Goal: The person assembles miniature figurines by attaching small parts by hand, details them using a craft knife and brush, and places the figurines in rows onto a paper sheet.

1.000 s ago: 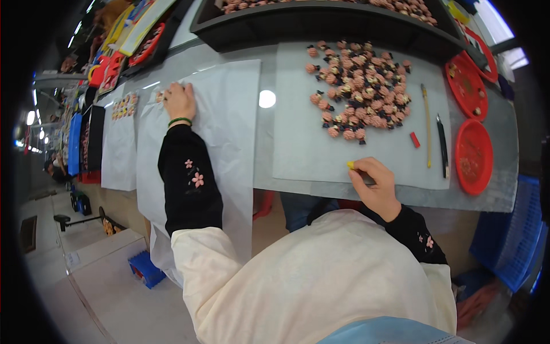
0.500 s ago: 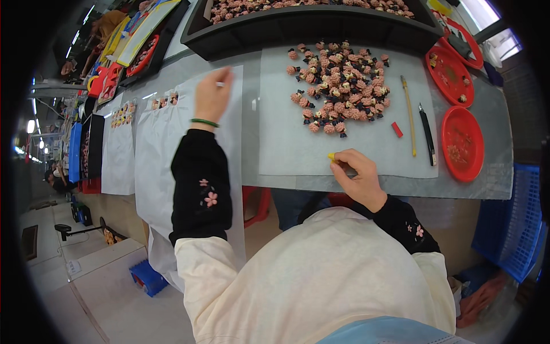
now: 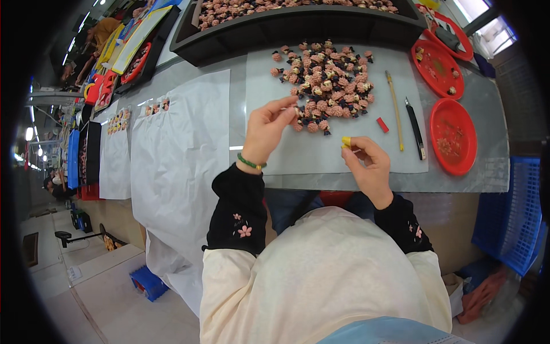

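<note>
My left hand (image 3: 267, 127) reaches to the left edge of a loose pile of small figurines (image 3: 326, 86) with bumpy pink tops and dark lower parts. Its thumb and index finger close around one pink figurine at that edge, partly hidden by the fingertips. To the right and nearer to me, my right hand (image 3: 369, 166) is raised over the front of the white sheet (image 3: 309, 157). A small yellow piece (image 3: 345, 141) is pinched between its thumb and index finger; what the piece is, I cannot make out.
Right of the pile lie a small red block (image 3: 382, 124), a thin yellowish brush-like stick (image 3: 394, 109) and a black craft knife (image 3: 415, 127). Red dishes (image 3: 471, 137) stand beyond. A black tray (image 3: 298, 33) of figurines sits behind. At left, figurines (image 3: 157, 106) stand in rows on white paper.
My left hand has moved right, from over the left paper to the pile's edge, and its fingers close on a figurine. My right hand has risen slightly with the yellow piece.
</note>
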`<state>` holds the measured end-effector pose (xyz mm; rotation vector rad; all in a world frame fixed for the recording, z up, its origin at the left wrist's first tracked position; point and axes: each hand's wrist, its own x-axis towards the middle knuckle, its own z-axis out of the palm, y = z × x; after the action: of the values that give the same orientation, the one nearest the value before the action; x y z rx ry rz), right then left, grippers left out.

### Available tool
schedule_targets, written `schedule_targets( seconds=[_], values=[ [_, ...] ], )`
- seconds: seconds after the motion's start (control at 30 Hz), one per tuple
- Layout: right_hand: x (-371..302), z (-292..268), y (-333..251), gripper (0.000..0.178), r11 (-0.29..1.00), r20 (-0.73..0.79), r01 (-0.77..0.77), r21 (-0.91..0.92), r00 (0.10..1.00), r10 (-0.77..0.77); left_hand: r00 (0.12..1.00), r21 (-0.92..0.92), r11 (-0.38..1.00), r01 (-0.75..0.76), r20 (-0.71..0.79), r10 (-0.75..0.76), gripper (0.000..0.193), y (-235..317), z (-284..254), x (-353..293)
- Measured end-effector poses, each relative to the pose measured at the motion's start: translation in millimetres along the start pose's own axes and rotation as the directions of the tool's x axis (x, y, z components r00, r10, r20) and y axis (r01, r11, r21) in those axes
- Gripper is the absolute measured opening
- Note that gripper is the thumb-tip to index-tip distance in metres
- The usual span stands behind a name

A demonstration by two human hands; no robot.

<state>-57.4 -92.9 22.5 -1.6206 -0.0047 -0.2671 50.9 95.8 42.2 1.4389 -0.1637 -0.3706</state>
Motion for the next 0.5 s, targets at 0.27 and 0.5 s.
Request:
schedule_targets(
  seconds=[0.27, 0.5],
  values=[
    [10, 10, 3, 0.045, 0.949, 0.045, -0.102, 0.299, 0.995, 0.092, 0.993, -0.144, 0.983, 0.111, 0.062, -0.103, 0.022, -15, 52, -39],
    [4, 15, 7, 0.052, 0.969, -0.085, 0.227, -0.098, 0.968, -0.235, 0.994, -0.48, 0.875, 0.067, 0.111, -0.016, 0.032, -30, 55, -42]
  ],
)
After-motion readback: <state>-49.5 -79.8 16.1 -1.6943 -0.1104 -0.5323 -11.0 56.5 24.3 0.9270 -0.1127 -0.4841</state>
